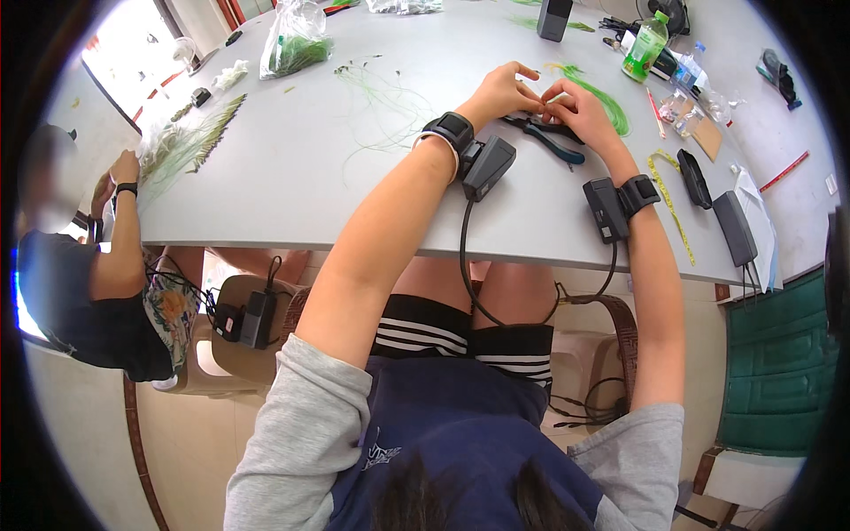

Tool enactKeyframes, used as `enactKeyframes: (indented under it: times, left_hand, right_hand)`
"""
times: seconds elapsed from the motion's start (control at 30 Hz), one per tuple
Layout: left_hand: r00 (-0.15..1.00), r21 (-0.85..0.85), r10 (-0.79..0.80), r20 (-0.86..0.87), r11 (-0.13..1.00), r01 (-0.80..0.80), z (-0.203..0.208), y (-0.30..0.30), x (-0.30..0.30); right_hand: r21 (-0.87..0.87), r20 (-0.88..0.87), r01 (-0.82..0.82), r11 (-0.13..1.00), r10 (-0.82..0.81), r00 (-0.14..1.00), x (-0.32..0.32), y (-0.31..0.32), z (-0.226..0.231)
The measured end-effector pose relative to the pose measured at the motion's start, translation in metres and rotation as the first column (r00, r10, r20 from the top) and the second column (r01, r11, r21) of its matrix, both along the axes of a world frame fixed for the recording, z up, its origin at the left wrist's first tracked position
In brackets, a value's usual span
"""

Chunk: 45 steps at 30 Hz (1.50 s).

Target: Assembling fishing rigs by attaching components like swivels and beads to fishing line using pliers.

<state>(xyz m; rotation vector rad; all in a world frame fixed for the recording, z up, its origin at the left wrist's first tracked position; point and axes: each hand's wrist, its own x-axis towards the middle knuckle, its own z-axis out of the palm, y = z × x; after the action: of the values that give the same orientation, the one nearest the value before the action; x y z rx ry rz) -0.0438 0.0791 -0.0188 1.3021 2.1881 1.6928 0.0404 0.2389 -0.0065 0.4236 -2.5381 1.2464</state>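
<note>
My left hand (506, 94) and my right hand (580, 110) meet over the table, fingertips almost touching. Both are closed in a pinch; whatever sits between the fingers is too small to make out. The left index finger sticks out above its pinch. Right below the hands lies a pair of pliers (556, 145) with dark blue handles, its head partly hidden by my fingers. A bundle of bright green strands (613, 108) curves behind and beside my right hand. Left of my left hand, thin loose green strands (382, 99) with small dark tips are scattered.
A yellow measuring tape (666, 190), a black case (694, 179) and a green-labelled bottle (645, 49) stand or lie rightward. At the far left, another person's hands (124, 168) are by a row of green strands (212, 133). Cables hang from my wrist devices (489, 168).
</note>
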Motion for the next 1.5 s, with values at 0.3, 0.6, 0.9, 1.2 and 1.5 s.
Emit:
enactKeyframes:
  times: [0.3, 0.6, 0.9, 1.2, 1.5]
  left_hand:
    - [0.987, 0.031, -0.124, 0.103, 0.992, 0.121, 0.001, 0.002, 0.000]
    - [0.990, 0.017, -0.100, 0.094, 0.995, 0.099, 0.001, 0.004, 0.004]
    - [0.975, 0.036, -0.168, 0.147, 0.986, 0.165, 0.003, 0.001, 0.006]
    - [0.941, 0.025, -0.140, 0.308, 0.990, 0.139, 0.015, -0.006, 0.016]
    - [0.934, 0.088, -0.178, 0.311, 0.984, 0.158, 0.012, -0.004, 0.014]
  right_hand:
    - [0.000, -0.015, 0.100, 0.995, -0.100, 0.995, -0.003, 0.004, 0.000]
    - [-0.067, -0.065, 0.136, 0.988, -0.140, 0.988, -0.003, 0.003, -0.001]
    - [-0.085, -0.088, 0.191, 0.978, -0.198, 0.976, -0.005, 0.003, -0.002]
    - [-0.072, -0.158, 0.197, 0.978, -0.206, 0.966, -0.005, 0.003, 0.001]
    - [-0.062, -0.229, 0.189, 0.980, -0.198, 0.953, -0.008, 0.004, -0.002]
